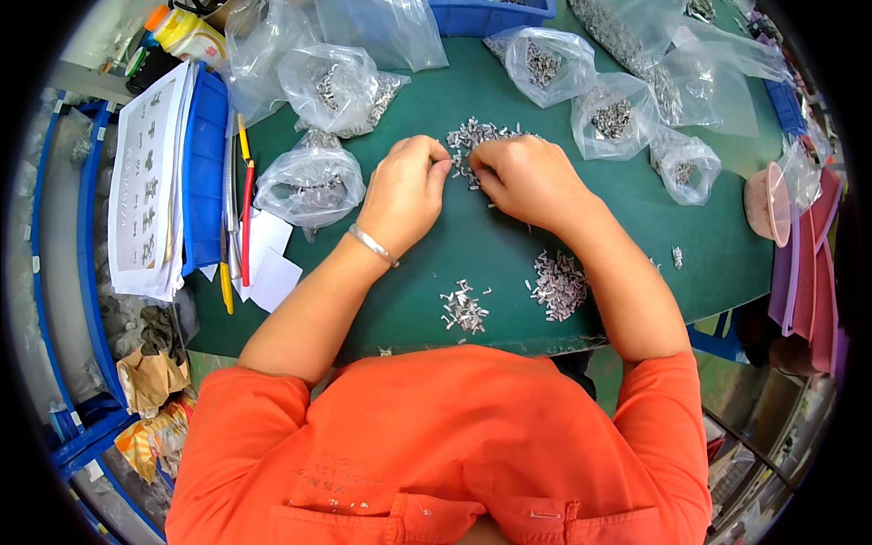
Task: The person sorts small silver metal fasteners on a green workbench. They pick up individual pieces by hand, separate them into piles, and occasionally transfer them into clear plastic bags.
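Observation:
My left hand (409,189), with a bangle on its wrist, is closed in a pinch at the left side of a scattered heap of small silvery metal parts (476,133). Facing it, my right hand (531,180) has its fingers curled in at the same heap and covers part of it. Whatever the fingertips hold is hidden or too small to name. Closer to my body lie two more groups of small metal parts: a loose little pile (465,311) on the left and a denser pile (559,287) on the right.
Open plastic bags of metal parts stand around the green table (409,300), including one bag (312,189) by my left hand and another (616,116) far right. Papers (150,182), a blue bin (205,173) and a red pen (247,222) are left. A pink cup (767,204) stands right.

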The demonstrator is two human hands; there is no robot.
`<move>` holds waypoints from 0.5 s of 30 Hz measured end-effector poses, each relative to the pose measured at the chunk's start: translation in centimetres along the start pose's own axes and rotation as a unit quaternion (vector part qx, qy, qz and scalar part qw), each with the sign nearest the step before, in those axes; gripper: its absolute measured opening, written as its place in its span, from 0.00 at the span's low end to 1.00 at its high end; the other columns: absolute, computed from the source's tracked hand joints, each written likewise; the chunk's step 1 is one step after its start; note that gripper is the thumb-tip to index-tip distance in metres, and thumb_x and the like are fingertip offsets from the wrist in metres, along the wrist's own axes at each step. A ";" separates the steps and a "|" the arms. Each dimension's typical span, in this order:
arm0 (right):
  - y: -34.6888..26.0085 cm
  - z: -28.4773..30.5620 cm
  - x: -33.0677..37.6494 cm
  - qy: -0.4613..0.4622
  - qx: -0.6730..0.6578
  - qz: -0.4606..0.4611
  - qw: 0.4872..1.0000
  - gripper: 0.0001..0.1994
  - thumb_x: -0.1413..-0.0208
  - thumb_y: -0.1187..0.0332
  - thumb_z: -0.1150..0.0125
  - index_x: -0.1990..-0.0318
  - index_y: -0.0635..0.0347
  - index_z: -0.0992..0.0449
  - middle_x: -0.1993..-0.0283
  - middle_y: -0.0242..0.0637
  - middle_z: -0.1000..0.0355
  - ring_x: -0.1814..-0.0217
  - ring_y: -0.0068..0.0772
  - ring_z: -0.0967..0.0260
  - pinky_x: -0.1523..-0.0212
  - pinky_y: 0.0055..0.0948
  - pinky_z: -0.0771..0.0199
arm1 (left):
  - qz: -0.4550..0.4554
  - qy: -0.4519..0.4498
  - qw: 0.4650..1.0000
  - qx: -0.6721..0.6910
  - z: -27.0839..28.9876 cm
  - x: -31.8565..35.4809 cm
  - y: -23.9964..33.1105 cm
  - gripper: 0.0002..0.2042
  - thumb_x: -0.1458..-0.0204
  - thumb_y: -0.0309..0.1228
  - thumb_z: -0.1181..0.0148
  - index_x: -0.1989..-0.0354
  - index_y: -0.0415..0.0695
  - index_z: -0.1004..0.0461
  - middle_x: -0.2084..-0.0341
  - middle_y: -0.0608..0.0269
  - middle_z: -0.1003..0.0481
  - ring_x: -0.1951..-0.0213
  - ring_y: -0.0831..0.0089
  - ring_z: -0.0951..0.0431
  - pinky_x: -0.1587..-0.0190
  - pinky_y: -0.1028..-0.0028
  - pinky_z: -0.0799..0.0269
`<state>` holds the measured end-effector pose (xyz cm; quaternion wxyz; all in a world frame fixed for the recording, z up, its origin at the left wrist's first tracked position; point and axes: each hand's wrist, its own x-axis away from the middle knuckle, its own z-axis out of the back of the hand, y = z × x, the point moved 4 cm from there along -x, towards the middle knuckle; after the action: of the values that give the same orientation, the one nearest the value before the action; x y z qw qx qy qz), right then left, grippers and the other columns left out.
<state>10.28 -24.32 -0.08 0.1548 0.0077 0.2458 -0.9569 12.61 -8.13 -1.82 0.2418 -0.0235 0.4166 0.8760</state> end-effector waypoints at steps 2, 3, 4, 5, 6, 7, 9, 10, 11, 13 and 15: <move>0.2 0.5 0.0 -0.005 -0.009 -0.014 1.000 0.06 0.49 0.68 0.42 0.68 0.57 0.20 0.70 0.46 0.22 0.66 0.51 0.24 0.64 0.47 0.24 | 0.098 -0.015 0.987 0.129 0.5 0.1 0.0 0.05 0.45 0.26 0.38 0.64 0.38 0.26 0.69 0.59 0.22 0.71 0.71 0.24 0.69 0.71 0.29; 0.2 0.6 0.0 0.000 -0.023 -0.021 1.000 0.06 0.49 0.68 0.42 0.68 0.57 0.20 0.70 0.46 0.22 0.66 0.51 0.24 0.64 0.47 0.24 | 0.149 -0.025 0.960 0.236 0.6 0.2 -0.2 0.05 0.44 0.26 0.39 0.64 0.38 0.26 0.67 0.60 0.22 0.70 0.74 0.24 0.69 0.73 0.29; 0.2 0.8 0.0 0.002 -0.035 -0.028 0.999 0.06 0.49 0.68 0.42 0.68 0.57 0.20 0.70 0.46 0.23 0.66 0.51 0.24 0.64 0.47 0.24 | 0.198 -0.035 0.918 0.342 0.4 0.3 -0.3 0.05 0.43 0.26 0.40 0.63 0.38 0.26 0.66 0.61 0.22 0.69 0.77 0.24 0.69 0.76 0.29; 0.1 0.8 -0.1 0.009 -0.034 -0.026 0.999 0.06 0.49 0.68 0.42 0.68 0.58 0.20 0.70 0.46 0.23 0.66 0.51 0.24 0.64 0.47 0.24 | 0.243 -0.045 0.862 0.443 0.2 0.5 -0.3 0.05 0.41 0.27 0.41 0.62 0.37 0.26 0.65 0.62 0.22 0.68 0.79 0.25 0.69 0.78 0.29; -0.2 0.6 -0.4 0.016 -0.034 -0.024 0.999 0.06 0.49 0.67 0.42 0.69 0.58 0.20 0.70 0.47 0.23 0.66 0.51 0.24 0.64 0.47 0.24 | 0.252 -0.023 0.848 0.466 0.5 0.4 0.1 0.05 0.40 0.26 0.42 0.59 0.37 0.27 0.65 0.60 0.22 0.68 0.80 0.25 0.69 0.82 0.29; -0.4 0.4 -0.5 0.021 -0.033 -0.025 0.999 0.07 0.49 0.67 0.42 0.69 0.58 0.20 0.71 0.47 0.23 0.66 0.51 0.24 0.64 0.47 0.24 | 0.258 -0.010 0.836 0.484 0.6 0.3 0.1 0.05 0.41 0.25 0.42 0.60 0.37 0.27 0.65 0.60 0.22 0.68 0.80 0.25 0.69 0.81 0.29; -0.8 0.0 -0.9 0.005 -0.002 -0.058 0.998 0.07 0.48 0.66 0.41 0.69 0.60 0.21 0.70 0.48 0.23 0.66 0.52 0.23 0.64 0.47 0.23 | 0.269 0.014 0.812 0.518 0.8 0.1 0.2 0.05 0.42 0.25 0.41 0.60 0.37 0.27 0.65 0.60 0.22 0.69 0.79 0.25 0.68 0.80 0.29; -1.0 -0.3 -1.1 0.003 0.008 -0.072 0.997 0.08 0.48 0.66 0.41 0.69 0.60 0.21 0.70 0.49 0.23 0.66 0.51 0.23 0.64 0.47 0.23 | 0.278 0.027 0.805 0.524 1.0 0.0 0.3 0.05 0.42 0.24 0.42 0.60 0.37 0.27 0.66 0.60 0.23 0.69 0.79 0.25 0.69 0.80 0.29; -1.0 -0.6 -1.2 0.001 0.018 -0.086 0.996 0.08 0.48 0.66 0.40 0.69 0.61 0.21 0.70 0.49 0.23 0.66 0.51 0.23 0.63 0.47 0.23 | 0.287 0.039 0.797 0.530 1.1 -0.2 0.5 0.05 0.43 0.23 0.42 0.60 0.37 0.27 0.66 0.60 0.23 0.69 0.78 0.25 0.69 0.79 0.28; -1.1 -1.1 -1.2 0.011 0.003 -0.079 0.997 0.09 0.50 0.65 0.39 0.69 0.62 0.22 0.69 0.50 0.23 0.65 0.51 0.23 0.63 0.46 0.23 | 0.300 0.046 0.791 0.532 1.2 -0.4 0.3 0.05 0.44 0.22 0.43 0.60 0.36 0.27 0.68 0.60 0.24 0.70 0.77 0.25 0.69 0.79 0.28; -1.2 -1.4 -1.4 0.004 -0.014 -0.086 0.996 0.09 0.51 0.66 0.38 0.68 0.62 0.21 0.69 0.49 0.22 0.64 0.51 0.23 0.62 0.46 0.23 | 0.306 0.037 0.794 0.524 1.2 -0.6 -0.3 0.06 0.45 0.21 0.45 0.60 0.35 0.27 0.69 0.61 0.25 0.70 0.77 0.26 0.70 0.78 0.29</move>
<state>11.18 -22.28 -0.63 0.0706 -0.0119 0.2592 -0.9632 13.46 -7.31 -1.05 -0.0787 0.2034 0.8059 0.5504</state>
